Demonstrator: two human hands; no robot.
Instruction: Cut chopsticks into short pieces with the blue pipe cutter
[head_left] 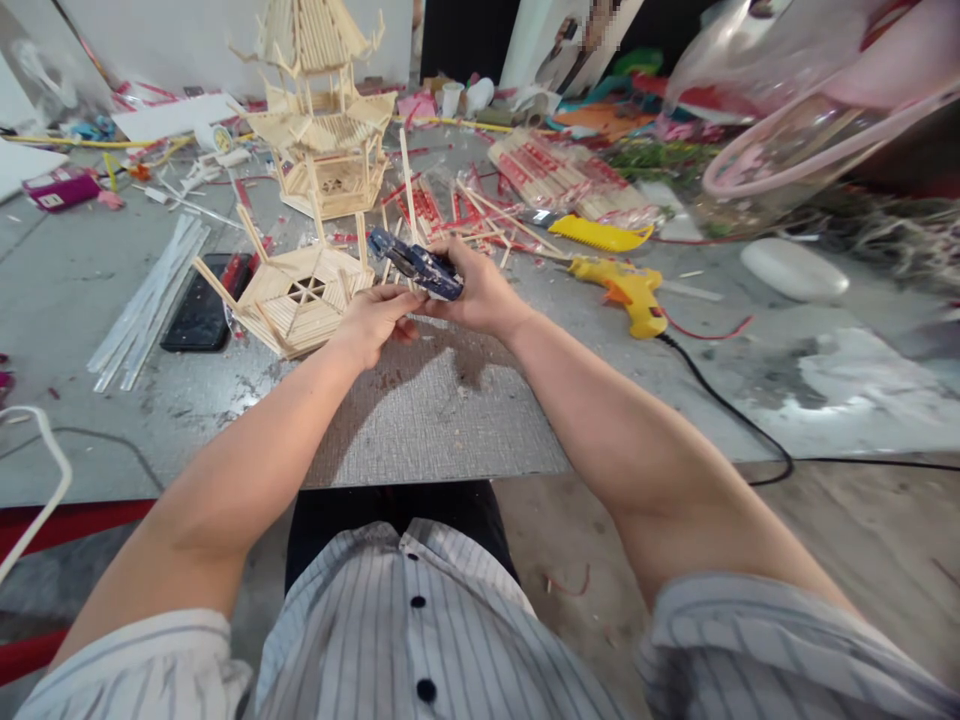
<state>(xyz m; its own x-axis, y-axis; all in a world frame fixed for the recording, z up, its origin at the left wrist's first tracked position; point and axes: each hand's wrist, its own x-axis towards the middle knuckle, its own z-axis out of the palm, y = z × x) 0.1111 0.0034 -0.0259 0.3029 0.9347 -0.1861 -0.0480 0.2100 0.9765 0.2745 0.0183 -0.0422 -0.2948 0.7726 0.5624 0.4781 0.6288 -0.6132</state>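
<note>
My right hand is closed around a dark blue, pliers-like cutter, whose head points up and to the left. A thin wooden stick stands nearly upright behind and beside the cutter, and its lower end runs down towards my fingers. My left hand pinches at that lower end, its fingertips close to the right hand's; the exact grip is partly hidden. Just left of my left hand lies a six-sided base of wooden sticks with upright posts and a star-like opening in its middle.
A tiered wooden pagoda model stands behind the base. To the left are clear glue sticks and a black phone. On the right lie a yellow glue gun with its cord, a yellow-handled saw, packaged sticks and a white oval object.
</note>
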